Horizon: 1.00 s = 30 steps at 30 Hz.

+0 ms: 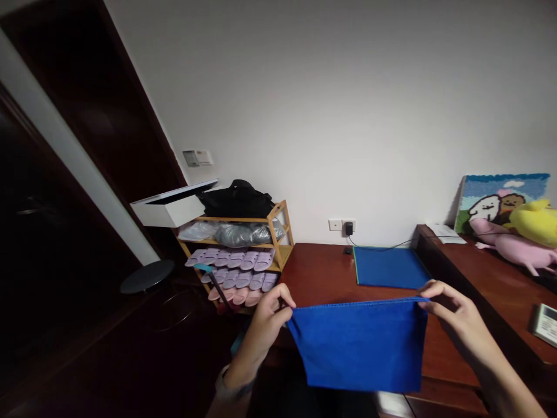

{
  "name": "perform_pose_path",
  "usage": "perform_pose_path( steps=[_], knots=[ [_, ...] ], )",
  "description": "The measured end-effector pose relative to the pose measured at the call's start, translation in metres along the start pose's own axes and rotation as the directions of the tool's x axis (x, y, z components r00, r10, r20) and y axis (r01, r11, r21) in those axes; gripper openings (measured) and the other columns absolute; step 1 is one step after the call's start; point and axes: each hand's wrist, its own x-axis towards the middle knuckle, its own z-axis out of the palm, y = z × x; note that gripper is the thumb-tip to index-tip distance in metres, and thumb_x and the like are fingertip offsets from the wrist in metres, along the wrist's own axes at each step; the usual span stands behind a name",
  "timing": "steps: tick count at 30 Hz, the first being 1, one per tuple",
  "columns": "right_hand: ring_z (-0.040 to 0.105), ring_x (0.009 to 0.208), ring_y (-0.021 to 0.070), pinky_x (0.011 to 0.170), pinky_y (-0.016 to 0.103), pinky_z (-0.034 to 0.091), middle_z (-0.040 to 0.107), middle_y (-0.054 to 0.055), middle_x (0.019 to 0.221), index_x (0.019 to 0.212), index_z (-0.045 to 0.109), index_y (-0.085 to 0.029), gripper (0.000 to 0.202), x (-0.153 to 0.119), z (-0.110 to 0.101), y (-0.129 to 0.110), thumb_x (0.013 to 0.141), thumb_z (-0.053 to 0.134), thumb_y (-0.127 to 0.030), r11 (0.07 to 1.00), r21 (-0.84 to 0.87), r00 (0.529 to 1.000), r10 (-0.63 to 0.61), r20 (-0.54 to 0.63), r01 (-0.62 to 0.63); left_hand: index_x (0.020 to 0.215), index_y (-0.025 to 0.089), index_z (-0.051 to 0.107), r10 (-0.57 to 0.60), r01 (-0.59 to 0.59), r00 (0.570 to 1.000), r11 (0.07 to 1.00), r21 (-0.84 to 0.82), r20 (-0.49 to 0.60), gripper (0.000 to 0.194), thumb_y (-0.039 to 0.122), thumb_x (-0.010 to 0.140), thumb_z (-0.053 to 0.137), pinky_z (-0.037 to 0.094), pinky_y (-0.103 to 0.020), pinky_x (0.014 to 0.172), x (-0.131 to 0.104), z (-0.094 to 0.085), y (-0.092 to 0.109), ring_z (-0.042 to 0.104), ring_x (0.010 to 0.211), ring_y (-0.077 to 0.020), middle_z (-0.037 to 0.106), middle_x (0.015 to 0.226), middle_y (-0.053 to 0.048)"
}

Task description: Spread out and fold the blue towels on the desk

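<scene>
A blue rectangular piece of cloth [361, 348] with a stitched top edge hangs stretched between my two hands. My left hand [275, 310] pinches its upper left corner between thumb and fingers. At the upper right corner, my right hand [446, 305] pinches the same edge. The cloth hangs down in front of the reddish-brown wooden table [317, 273], hiding part of its front. Behind it, a flat blue sheet [389, 267] with a green left edge lies on the tabletop, apart from both hands.
Left of the table stands a wooden rack [281, 232] with several purple and pink slippers [239, 258], a black bag [239, 200] and a white box [172, 212]. A charger [348, 229] with a cable is plugged into the wall. Plush toys [509, 244] lie on the raised right-hand surface.
</scene>
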Motion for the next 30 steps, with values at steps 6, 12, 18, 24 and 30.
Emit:
perform_pose_path(
  steps=[6, 12, 18, 24, 30],
  knots=[
    [0.062, 0.079, 0.0196, 0.07, 0.029, 0.052, 0.067, 0.004, 0.088, 0.083, 0.067, -0.024, 0.038, 0.027, 0.015, 0.027, 0.074, 0.077, -0.06, 0.999, -0.041, 0.999, -0.022, -0.039, 0.02, 0.076, 0.024, 0.05, -0.05, 0.05, 0.999, 0.996, -0.073, 0.001, 0.016, 0.021, 0.06, 0.049, 0.036, -0.021, 0.056, 0.02, 0.003, -0.021, 0.045, 0.064, -0.0135, 0.046, 0.07, 0.005],
    [0.068, 0.09, 0.0224, 0.085, 0.035, 0.056, 0.073, 0.008, 0.098, 0.1, 0.069, -0.021, 0.035, 0.121, 0.105, 0.123, 0.083, 0.061, -0.05, 0.962, -0.27, 0.993, 0.067, 0.096, -0.039, 0.076, 0.023, 0.054, -0.179, 0.194, 0.98, 0.957, 0.218, -0.087, 0.017, 0.015, 0.063, 0.048, 0.04, -0.021, 0.059, 0.11, 0.011, -0.133, 0.052, 0.061, -0.013, 0.046, 0.062, 0.007],
    [0.063, 0.12, 0.0316, 0.109, 0.046, 0.046, 0.07, 0.016, 0.123, 0.119, 0.068, -0.02, 0.04, 0.109, 0.194, 0.209, 0.084, 0.053, -0.031, 0.88, -0.458, 0.982, 0.179, 0.068, -0.129, 0.097, 0.018, 0.07, -0.156, 0.203, 0.978, 0.873, 0.443, -0.14, 0.028, 0.008, 0.076, 0.055, 0.046, -0.036, 0.101, 0.127, 0.047, -0.23, 0.063, 0.11, -0.0231, 0.07, 0.106, -0.009],
    [0.032, 0.151, 0.0344, 0.125, 0.053, 0.023, 0.044, 0.013, 0.159, 0.151, 0.049, -0.019, 0.062, -0.016, 0.223, 0.273, 0.095, 0.041, -0.045, 0.655, -0.754, 0.95, 0.26, 0.172, -0.043, 0.123, 0.025, 0.072, -0.028, -0.074, 0.984, 0.831, 0.551, 0.174, 0.036, 0.02, 0.091, 0.056, 0.03, -0.041, 0.123, 0.104, 0.105, -0.289, 0.047, 0.141, -0.0247, 0.06, 0.146, -0.007],
    [0.01, 0.158, 0.0264, 0.129, 0.05, 0.007, 0.019, 0.003, 0.169, 0.162, 0.026, -0.02, 0.073, -0.027, 0.219, 0.297, 0.101, 0.023, -0.061, 0.53, -0.844, 0.903, 0.322, 0.285, 0.078, 0.153, 0.033, 0.046, -0.04, -0.25, 0.941, 0.585, 0.772, 0.335, 0.051, 0.044, 0.103, 0.043, 0.027, -0.05, 0.124, 0.107, 0.119, -0.33, 0.033, 0.152, -0.0273, 0.041, 0.164, -0.004]
  ],
)
